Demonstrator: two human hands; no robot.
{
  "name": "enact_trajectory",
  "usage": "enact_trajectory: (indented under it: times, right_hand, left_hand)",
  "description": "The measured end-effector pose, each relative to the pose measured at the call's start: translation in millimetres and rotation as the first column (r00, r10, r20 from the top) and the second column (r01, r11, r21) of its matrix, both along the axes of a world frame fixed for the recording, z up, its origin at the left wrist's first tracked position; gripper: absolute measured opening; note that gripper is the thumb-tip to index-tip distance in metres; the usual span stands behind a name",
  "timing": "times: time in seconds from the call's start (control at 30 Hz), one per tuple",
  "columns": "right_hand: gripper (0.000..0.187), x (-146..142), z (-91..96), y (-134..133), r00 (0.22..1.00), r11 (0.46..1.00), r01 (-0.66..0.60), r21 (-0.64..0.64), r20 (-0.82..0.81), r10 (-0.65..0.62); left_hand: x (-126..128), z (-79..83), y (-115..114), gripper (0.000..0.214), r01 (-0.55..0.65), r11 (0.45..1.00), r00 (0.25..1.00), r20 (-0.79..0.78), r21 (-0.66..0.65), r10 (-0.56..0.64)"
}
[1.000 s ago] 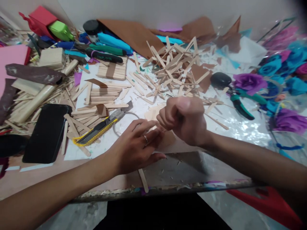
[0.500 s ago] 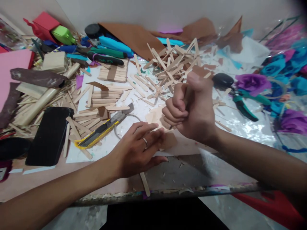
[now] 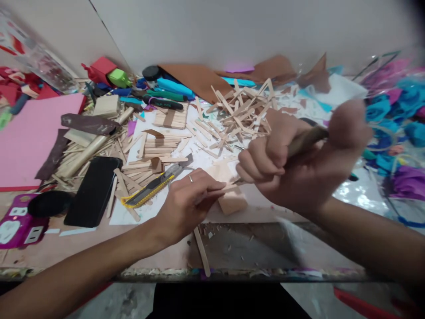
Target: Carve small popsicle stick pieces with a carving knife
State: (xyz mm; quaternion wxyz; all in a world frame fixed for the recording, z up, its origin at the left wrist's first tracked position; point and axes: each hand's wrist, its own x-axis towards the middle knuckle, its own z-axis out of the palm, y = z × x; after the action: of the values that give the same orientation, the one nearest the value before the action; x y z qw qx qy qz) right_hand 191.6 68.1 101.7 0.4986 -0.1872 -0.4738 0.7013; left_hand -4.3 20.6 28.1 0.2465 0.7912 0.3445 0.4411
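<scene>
My right hand (image 3: 292, 164) is wrapped round the brownish handle (image 3: 307, 141) of a tool, its thumb lifted off and smeared by motion. The tool's thin tip points down and left, close to my left fingertips. My left hand (image 3: 186, 204), with a ring on one finger, pinches a craft stick (image 3: 229, 189). Under the stick lies a small light wooden block (image 3: 233, 203) on white paper. A yellow utility knife (image 3: 154, 188) rests just left of my left hand. Another craft stick (image 3: 202, 252) lies by the table's front edge.
Behind my hands is a heap of craft sticks (image 3: 241, 106); neat rows of sticks (image 3: 159, 146) lie left of it. A black phone (image 3: 93, 190), a pink sheet (image 3: 36, 141) and a magenta box (image 3: 23, 226) are at left. Crepe-paper flowers (image 3: 410, 181) stand right.
My right hand has tipped back, swung right and come nearer the camera, its thumb lifting. The left fingers, spread flat before, now pinch the craft stick. The view has tilted up and shifted left.
</scene>
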Motion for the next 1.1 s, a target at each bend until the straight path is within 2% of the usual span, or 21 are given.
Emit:
enact_trajectory:
  times: [0.07, 0.13, 0.23, 0.27, 0.3, 0.33, 0.4, 0.43, 0.5, 0.57, 0.73, 0.9, 1.1]
  right_hand:
    - [0.066, 6.7, 6.7, 1.3, 0.999, 0.999, 0.035, 0.014, 0.025, -0.035]
    - [0.062, 14.4, 11.7, 2.9, 0.991, 0.989, 0.126, 0.077, 0.028, -0.128]
    - [0.052, 23.0, 14.9, 6.1, 0.948, 0.933, 0.256, 0.253, 0.124, -0.294]
    - [0.046, 24.3, 14.4, 7.7, 0.92, 0.906, 0.247, 0.343, 0.21, -0.33]
    - [0.04, 24.9, 12.8, 9.6, 0.881, 0.872, 0.187, 0.452, 0.316, -0.353]
    - [0.032, 24.9, 10.2, 11.8, 0.827, 0.821, 0.077, 0.566, 0.423, -0.369]
    - [0.016, 23.9, 2.3, 16.4, 0.679, 0.678, -0.241, 0.695, 0.62, -0.394]
    - [0.012, 23.1, -2.3, 18.4, 0.605, 0.614, -0.385, 0.689, 0.691, -0.396]
    - [0.011, 21.6, -11.1, 21.0, 0.511, 0.551, -0.551, 0.627, 0.775, -0.371]
    - [0.01, 20.2, -17.4, 21.3, 0.498, 0.535, -0.596, 0.599, 0.798, -0.34]
    - [0.013, 16.8, -21.6, 18.1, 0.562, 0.497, -0.552, 0.669, 0.739, -0.371]
    - [0.014, 14.3, -22.0, 16.8, 0.604, 0.505, -0.528, 0.683, 0.72, -0.342]
    - [0.014, 14.6, -21.2, 15.0, 0.622, 0.515, -0.523, 0.679, 0.717, -0.314]
  left_hand:
    - [-3.5, 3.0, 0.4, 0.017, 0.002, 1.0, 1.0, 0.016, 0.006, -0.002]
    - [-6.5, 3.3, 0.1, 0.016, 0.001, 1.0, 0.999, 0.036, 0.006, -0.002]
    - [-9.8, 0.3, -1.0, 0.012, -0.021, 0.996, 0.998, 0.054, -0.082, 0.026]
    - [-10.6, -0.5, -1.4, 0.01, -0.032, 0.992, 0.997, 0.064, -0.122, 0.04]
    - [-11.1, -0.9, -1.7, 0.008, -0.045, 0.987, 0.996, 0.076, -0.153, 0.057]
    - [-11.5, -0.7, -2.0, 0.007, -0.058, 0.983, 0.994, 0.086, -0.174, 0.074]
    - [-11.7, 0.8, -2.5, 0.005, -0.086, 0.978, 0.989, 0.106, -0.191, 0.107]
    - [-11.5, 2.0, -2.8, 0.005, -0.098, 0.978, 0.985, 0.119, -0.187, 0.121]
    - [-10.8, 4.4, -3.2, 0.005, -0.115, 0.981, 0.98, 0.142, -0.157, 0.138]
    - [-9.8, 6.4, -3.5, 0.007, -0.136, 0.984, 0.978, 0.144, -0.111, 0.151]
    - [-9.3, 8.5, -3.6, 0.003, -0.12, 0.991, 0.99, 0.072, -0.065, 0.125]
    - [-10.5, 7.7, -4.9, 0.003, -0.073, 0.997, 0.996, 0.047, -0.006, 0.074]
    - [-10.7, 6.8, -7.7, 0.005, -0.056, 0.998, 0.998, 0.042, 0.005, 0.056]
